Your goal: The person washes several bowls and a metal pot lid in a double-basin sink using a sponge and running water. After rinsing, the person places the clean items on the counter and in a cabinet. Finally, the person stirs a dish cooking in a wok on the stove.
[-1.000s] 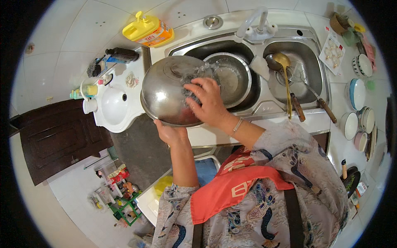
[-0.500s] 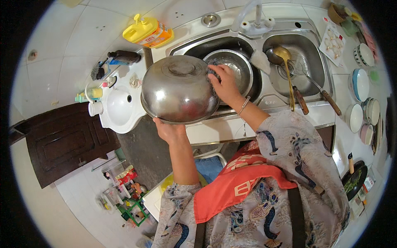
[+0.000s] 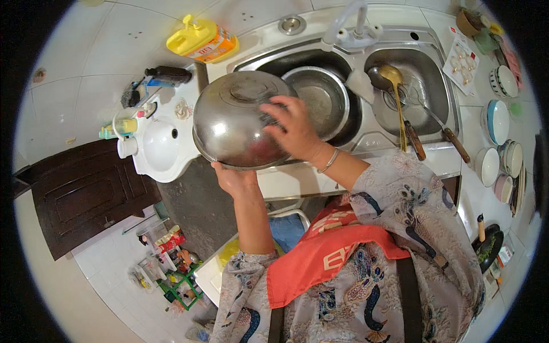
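Observation:
A large steel basin [image 3: 234, 123] is held upside down, its underside turned up, beside the left sink bowl. My left hand [image 3: 235, 182] grips its near rim, thumb outside and the other fingers hidden beneath. Against the basin's right side, my right hand [image 3: 294, 128] presses a dark steel wool scrubber [image 3: 267, 118], mostly covered by the fingers and smeared by motion. A second steel basin [image 3: 327, 100] sits upright in the left sink bowl just behind my right hand, with what looks like a little water inside.
The right sink bowl [image 3: 420, 63] holds a golden ladle [image 3: 396, 91] and other wooden-handled utensils. A faucet [image 3: 359, 31] stands behind. A yellow jug [image 3: 203, 40] is at the back left, near a white washbasin [image 3: 163, 150]. Several bowls [image 3: 496, 123] line the right counter.
My right hand has slid left and slightly down over the basin's side with the scrubber. The held basin has shifted a little left and up in the picture.

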A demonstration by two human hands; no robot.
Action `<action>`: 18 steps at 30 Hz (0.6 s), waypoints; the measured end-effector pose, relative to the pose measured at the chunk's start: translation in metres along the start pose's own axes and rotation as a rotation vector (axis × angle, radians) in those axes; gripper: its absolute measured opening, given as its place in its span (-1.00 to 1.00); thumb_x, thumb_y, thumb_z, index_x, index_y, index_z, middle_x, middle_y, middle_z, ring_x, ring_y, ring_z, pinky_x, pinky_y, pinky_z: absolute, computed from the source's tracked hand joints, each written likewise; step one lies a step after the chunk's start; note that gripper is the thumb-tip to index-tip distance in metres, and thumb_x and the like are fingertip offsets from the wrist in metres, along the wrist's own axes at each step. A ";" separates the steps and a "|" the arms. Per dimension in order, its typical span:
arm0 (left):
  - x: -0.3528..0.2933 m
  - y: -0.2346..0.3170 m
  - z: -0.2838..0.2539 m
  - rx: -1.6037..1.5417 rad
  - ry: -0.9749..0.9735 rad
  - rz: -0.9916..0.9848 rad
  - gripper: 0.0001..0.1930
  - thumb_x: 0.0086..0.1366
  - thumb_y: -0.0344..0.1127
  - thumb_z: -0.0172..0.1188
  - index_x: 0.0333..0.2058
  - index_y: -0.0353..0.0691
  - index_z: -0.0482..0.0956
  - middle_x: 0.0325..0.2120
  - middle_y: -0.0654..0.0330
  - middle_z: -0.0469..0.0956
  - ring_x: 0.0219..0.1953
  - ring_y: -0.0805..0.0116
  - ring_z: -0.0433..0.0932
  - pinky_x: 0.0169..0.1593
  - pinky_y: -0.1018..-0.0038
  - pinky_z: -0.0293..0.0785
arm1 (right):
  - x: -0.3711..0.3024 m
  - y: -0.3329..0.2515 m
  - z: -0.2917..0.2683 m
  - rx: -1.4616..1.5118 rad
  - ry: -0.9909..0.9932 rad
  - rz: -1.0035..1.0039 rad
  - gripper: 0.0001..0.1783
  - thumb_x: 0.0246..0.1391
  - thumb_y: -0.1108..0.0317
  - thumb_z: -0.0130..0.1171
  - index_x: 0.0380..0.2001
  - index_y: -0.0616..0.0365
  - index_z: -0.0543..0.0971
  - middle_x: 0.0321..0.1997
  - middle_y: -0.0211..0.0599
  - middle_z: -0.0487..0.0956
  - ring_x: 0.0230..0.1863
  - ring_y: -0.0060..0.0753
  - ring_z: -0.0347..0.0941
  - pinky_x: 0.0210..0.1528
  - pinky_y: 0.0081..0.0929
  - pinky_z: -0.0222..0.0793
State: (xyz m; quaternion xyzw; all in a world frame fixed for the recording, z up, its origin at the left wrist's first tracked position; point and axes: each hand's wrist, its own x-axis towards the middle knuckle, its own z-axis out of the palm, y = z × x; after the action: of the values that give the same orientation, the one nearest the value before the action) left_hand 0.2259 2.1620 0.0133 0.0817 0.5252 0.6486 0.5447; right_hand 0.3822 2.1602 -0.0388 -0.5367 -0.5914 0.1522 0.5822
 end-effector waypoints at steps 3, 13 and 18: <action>-0.002 0.017 0.013 -0.005 -0.008 0.043 -0.49 0.37 -0.07 -0.49 0.15 -0.26 0.10 0.17 0.01 0.08 0.18 0.03 0.14 0.17 0.02 0.14 | -0.021 0.095 0.001 -0.152 -0.024 0.394 -0.53 -0.16 0.31 0.24 -0.09 0.09 0.44 -0.11 -0.03 0.41 -0.07 -0.01 0.30 0.01 -0.27 0.22; 0.018 0.050 0.001 -0.213 0.111 -0.062 -0.52 0.35 -0.16 -0.45 0.14 -0.28 0.14 0.17 0.01 0.10 0.20 0.03 0.11 0.20 0.03 0.08 | -0.106 0.247 0.056 -0.432 -0.669 0.868 -0.35 -0.21 0.34 0.22 0.06 0.13 0.33 0.15 0.12 0.23 0.10 0.05 0.23 0.06 -0.19 0.23; 0.016 0.040 -0.002 -0.170 0.023 0.058 -0.52 0.33 -0.16 -0.45 0.13 -0.29 0.14 0.16 -0.01 0.11 0.19 0.02 0.12 0.18 0.02 0.12 | -0.040 0.090 -0.005 0.535 -0.210 1.054 -0.41 -0.15 0.31 0.17 0.02 0.22 0.34 -0.24 -0.16 0.51 -0.28 -0.41 0.44 -0.19 -0.45 0.36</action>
State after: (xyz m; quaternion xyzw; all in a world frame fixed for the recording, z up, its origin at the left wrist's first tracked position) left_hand 0.1934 2.1789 0.0355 0.0429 0.4721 0.7074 0.5244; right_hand 0.4174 2.1601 -0.1312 -0.5746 -0.2411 0.6164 0.4815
